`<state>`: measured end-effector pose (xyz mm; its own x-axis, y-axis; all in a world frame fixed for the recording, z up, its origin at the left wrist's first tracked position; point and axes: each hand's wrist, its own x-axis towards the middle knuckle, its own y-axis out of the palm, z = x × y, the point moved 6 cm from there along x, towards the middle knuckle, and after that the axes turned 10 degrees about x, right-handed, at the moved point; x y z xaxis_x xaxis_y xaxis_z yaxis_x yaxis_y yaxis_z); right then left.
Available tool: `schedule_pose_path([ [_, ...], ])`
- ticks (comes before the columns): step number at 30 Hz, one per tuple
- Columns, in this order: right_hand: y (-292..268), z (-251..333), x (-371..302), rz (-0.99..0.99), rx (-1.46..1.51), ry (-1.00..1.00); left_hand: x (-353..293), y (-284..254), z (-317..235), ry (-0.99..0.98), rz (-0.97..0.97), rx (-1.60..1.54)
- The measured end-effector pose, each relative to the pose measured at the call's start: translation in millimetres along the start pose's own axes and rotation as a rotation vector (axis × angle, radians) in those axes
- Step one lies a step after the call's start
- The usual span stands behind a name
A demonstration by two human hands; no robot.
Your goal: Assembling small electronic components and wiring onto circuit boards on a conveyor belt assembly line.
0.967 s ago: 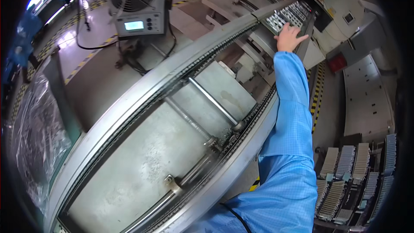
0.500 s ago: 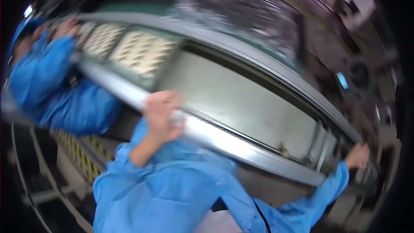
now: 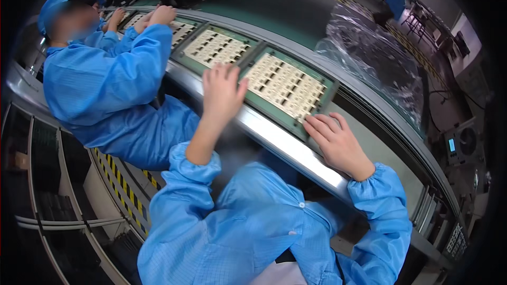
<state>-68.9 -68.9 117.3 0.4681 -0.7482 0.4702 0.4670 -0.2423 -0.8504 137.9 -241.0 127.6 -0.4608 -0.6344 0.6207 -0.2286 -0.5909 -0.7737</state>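
Note:
A green-framed tray (image 3: 294, 116) holding a cream panel of circuit boards (image 3: 285, 85) with dark parts in rows lies on the line in front of me. My left hand (image 3: 224, 92) rests at its left end, fingers spread, beside the neighbouring tray (image 3: 193, 65). At the tray's near right corner, my right hand (image 3: 334, 142) touches the edge with outstretched fingers. Neither hand is wrapped round anything; the right thumb is hidden.
A metal rail (image 3: 296, 155) runs along the near side of the line. On my left a co-worker in blue (image 3: 113, 68) reaches over more trays. Clear plastic sheeting (image 3: 369, 47) lies beyond the far rail. Dark shelving (image 3: 63, 179) stands lower left.
My right hand has come from the far right end of the line to the tray's corner. My left hand has left the rail for the tray. The view has turned.

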Motion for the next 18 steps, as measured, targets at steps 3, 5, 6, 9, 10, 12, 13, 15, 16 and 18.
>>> schedule_pose_path([
  [3, 16, -11, 4, 0.032, -0.021, -0.013, -7, 6, 4, -0.057, 0.006, 0.027],
  [5, 19, -12, 4, 0.052, -0.041, 0.001, -3, 9, 11, -0.063, 0.05, 0.055],
  [6, 21, -12, 7, 0.058, -0.048, 0.021, -1, 11, 15, -0.071, 0.087, 0.086],
  [9, 15, -5, 16, 0.052, -0.056, 0.037, 2, 16, 21, -0.006, 0.092, 0.047],
  [10, 10, -3, 14, 0.06, -0.064, 0.057, 8, 6, 20, 0.011, 0.067, -0.01],
  [12, -1, 0, 5, 0.069, -0.073, 0.133, 25, -6, 13, 0.093, 0.077, -0.13],
  [13, -5, 5, -2, 0.081, -0.088, 0.163, 33, -11, 7, 0.147, 0.074, -0.196],
  [15, -10, 12, -13, 0.077, -0.089, 0.243, 58, -9, -5, 0.313, 0.125, -0.32],
  [16, -29, 26, 0, 0.067, -0.1, 0.288, 89, -21, -5, 0.43, 0.144, -0.359],
  [18, -47, 35, 13, 0.035, -0.032, 0.367, 133, -17, -13, 0.61, 0.093, -0.44],
])
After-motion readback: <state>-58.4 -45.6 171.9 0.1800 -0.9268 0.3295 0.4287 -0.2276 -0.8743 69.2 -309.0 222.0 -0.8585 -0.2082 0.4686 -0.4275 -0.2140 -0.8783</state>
